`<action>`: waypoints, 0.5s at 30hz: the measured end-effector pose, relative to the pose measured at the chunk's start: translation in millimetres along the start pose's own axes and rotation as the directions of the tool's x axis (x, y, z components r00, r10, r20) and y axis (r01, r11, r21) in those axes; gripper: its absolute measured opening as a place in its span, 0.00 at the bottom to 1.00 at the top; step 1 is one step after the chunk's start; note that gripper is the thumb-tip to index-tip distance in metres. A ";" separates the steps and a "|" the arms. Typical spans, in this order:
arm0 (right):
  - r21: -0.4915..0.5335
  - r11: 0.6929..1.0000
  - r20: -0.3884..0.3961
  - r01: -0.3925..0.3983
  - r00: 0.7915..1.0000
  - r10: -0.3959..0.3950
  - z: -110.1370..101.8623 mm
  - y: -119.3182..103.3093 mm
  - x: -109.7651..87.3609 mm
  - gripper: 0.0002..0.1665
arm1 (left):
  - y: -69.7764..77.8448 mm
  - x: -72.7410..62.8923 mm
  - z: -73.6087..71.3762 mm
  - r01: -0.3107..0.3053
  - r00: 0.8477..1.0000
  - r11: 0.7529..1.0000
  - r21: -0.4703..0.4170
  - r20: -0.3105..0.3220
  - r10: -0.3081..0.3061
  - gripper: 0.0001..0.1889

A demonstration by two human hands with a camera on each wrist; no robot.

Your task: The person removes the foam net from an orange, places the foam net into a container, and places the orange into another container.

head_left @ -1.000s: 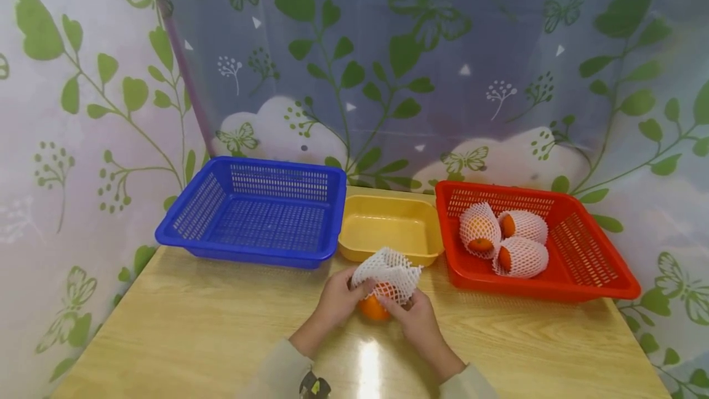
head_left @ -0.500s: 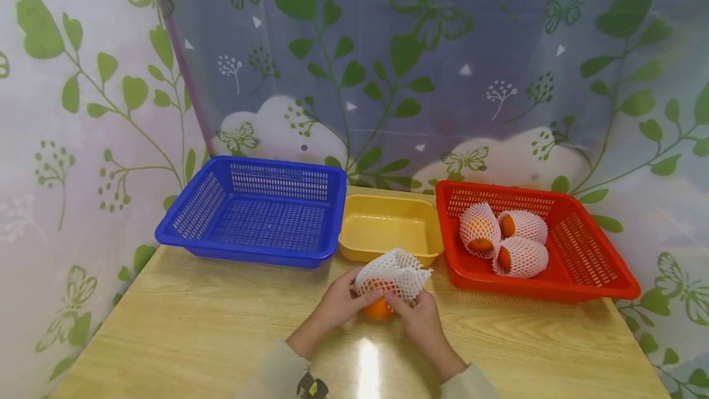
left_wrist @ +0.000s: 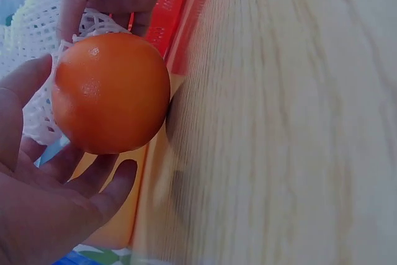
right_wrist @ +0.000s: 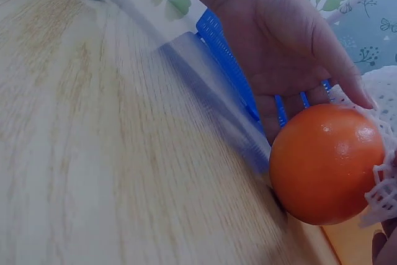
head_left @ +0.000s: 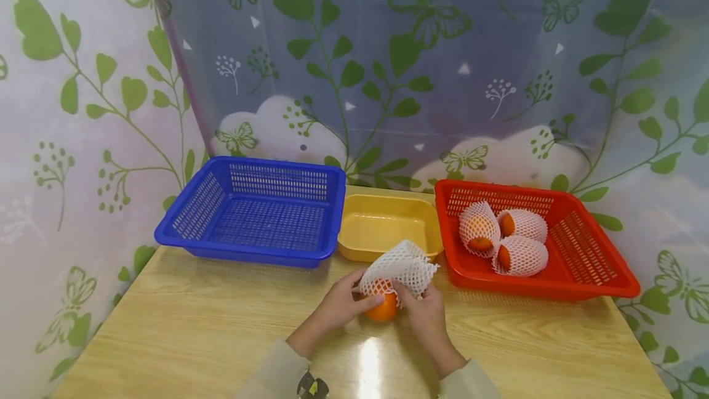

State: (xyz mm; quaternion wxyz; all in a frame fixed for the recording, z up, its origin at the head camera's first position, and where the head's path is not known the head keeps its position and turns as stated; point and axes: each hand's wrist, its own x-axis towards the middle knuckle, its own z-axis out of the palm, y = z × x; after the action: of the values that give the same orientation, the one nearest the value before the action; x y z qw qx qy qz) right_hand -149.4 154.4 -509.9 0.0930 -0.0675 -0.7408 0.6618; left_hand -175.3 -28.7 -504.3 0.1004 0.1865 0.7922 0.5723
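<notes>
An orange (head_left: 383, 308) is partly inside a white foam net sleeve (head_left: 400, 266), above the near middle of the table. My left hand (head_left: 339, 305) holds the orange from the left, its thumb lying across the front. From the right, my right hand (head_left: 426, 314) pinches the net, thumb on its near edge. In the left wrist view the bare lower face of the orange (left_wrist: 111, 94) shows, with the net bunched behind it. The right wrist view shows the left fingers behind the orange (right_wrist: 327, 164); only a bit of the right hand appears at the edge.
A blue basket (head_left: 238, 252) stands back left and a yellow tray (head_left: 354, 253) sits in the centre, just beyond the hands. The red basket (head_left: 545, 288) at right holds three net-wrapped oranges (head_left: 480, 231). A patterned curtain (head_left: 354, 109) hangs behind the wooden table (head_left: 194, 325).
Both hands and the orange have shifted slightly right. My right thumb has moved off the fruit's front onto the net, and the net now stands a little higher, toward the upper right.
</notes>
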 end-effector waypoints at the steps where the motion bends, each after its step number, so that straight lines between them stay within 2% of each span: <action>1: 0.008 1.000 -0.005 0.008 1.000 -0.008 0.2 -0.2 0.3 0.23 | -0.1 -0.1 0.2 -0.003 1.000 1.000 0.003 0.003 0.003 0.28; 9: 0.045 0.999 0.015 0.018 1.000 -0.019 -2.8 1.5 0.8 0.24 | -2.0 0.5 1.6 0.000 1.000 1.000 -0.010 -0.002 0.000 0.29; 15: 0.121 0.990 0.002 0.068 0.998 -0.069 -6.7 3.6 -1.3 0.24 | -1.6 -0.2 2.1 -0.005 1.000 1.000 -0.002 -0.022 0.005 0.26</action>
State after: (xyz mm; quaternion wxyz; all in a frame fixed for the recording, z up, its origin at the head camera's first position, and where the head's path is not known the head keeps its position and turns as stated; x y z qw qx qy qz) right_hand -146.7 161.0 -512.9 0.1173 -0.0341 -0.7014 0.7022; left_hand -174.7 -27.4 -506.5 0.0904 0.1820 0.7923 0.5753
